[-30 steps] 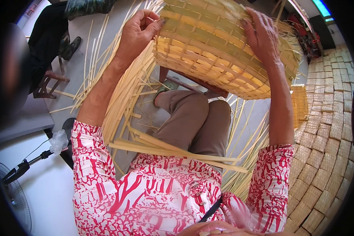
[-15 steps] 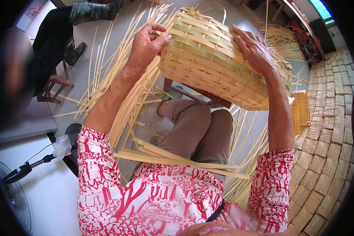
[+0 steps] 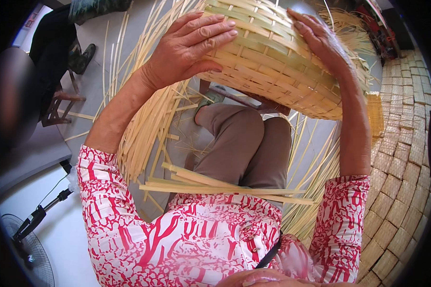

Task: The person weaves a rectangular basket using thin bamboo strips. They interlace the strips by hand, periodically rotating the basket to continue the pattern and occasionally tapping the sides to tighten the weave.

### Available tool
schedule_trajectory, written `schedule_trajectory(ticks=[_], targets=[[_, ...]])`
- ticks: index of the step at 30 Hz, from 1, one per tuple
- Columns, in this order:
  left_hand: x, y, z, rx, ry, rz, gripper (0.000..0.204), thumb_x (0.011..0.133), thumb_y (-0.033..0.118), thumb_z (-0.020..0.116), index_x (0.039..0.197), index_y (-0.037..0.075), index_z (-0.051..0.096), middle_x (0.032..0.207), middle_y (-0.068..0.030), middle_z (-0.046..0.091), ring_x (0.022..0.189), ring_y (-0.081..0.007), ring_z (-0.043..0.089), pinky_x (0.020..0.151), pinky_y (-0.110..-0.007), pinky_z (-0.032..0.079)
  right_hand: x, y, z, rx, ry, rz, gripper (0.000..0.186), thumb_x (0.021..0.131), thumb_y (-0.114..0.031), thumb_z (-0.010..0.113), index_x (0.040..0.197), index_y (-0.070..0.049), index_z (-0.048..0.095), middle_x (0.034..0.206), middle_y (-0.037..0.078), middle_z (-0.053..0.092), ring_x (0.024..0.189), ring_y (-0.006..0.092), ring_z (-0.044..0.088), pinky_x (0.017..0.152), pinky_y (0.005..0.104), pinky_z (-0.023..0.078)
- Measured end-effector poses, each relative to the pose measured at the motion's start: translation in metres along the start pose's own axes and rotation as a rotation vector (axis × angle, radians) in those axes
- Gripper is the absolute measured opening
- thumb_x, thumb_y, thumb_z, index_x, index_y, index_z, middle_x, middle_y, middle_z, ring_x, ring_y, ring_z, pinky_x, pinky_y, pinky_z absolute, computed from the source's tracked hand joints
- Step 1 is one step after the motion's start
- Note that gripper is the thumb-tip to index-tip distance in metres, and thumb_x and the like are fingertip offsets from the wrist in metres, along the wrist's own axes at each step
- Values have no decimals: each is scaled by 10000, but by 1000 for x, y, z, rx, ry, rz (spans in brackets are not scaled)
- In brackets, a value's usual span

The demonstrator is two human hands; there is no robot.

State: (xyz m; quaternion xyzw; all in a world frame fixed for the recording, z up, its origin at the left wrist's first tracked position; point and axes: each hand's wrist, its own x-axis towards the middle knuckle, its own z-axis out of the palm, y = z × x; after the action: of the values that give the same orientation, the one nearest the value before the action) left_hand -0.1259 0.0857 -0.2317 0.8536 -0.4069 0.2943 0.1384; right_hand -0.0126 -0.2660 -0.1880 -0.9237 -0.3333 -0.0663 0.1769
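Note:
A woven bamboo basket (image 3: 273, 71), pale with greener strips on its upper part, lies tilted in front of me above my knees. Its far top is cut off by the picture's edge. My left hand (image 3: 189, 48) rests against its left end, fingers stretched out and the thumb apart. On the upper right side my right hand (image 3: 318, 43) lies with its fingers extended along the weave. Beneath the basket a dark wooden stool (image 3: 268, 104) partly shows. Several flat bamboo strips (image 3: 215, 188) lie across my lap.
Long loose bamboo strips (image 3: 146, 129) cover the floor at left, with more (image 3: 316, 177) at right. Many woven blocks (image 3: 402, 182) stand stacked on the right. A fan (image 3: 26, 244) is at lower left. Another person's dark-clothed leg (image 3: 55, 52) is near a small wooden stool (image 3: 62, 103).
My left hand has let go of its pinch on the basket's corner and spread along its side. The basket and my right hand sit slightly higher and farther right in view.

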Motion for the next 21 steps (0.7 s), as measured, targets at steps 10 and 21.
schedule_trajectory(ticks=[10, 21], targets=[[3, 2, -2, -1, 76, 61, 621, 777, 308, 828, 1358, 155, 672, 1377, -16, 674, 1311, -209, 599, 1134, -396, 408, -3, -47, -26, 28, -11, 90, 466, 1071, -364, 524, 1390, -34, 605, 1355, 180, 618, 1276, 328, 570, 1099, 391, 437], [4, 5, -4, 39, 71, 52, 606, 785, 355, 821, 1326, 121, 679, 1355, -46, 678, 1281, -226, 607, 1122, -414, 388, -5, -36, -11, -103, -22, 92, 488, 1067, -397, 478, 1424, -86, 596, 1373, 172, 612, 1291, 347, 553, 1111, 410, 419]])
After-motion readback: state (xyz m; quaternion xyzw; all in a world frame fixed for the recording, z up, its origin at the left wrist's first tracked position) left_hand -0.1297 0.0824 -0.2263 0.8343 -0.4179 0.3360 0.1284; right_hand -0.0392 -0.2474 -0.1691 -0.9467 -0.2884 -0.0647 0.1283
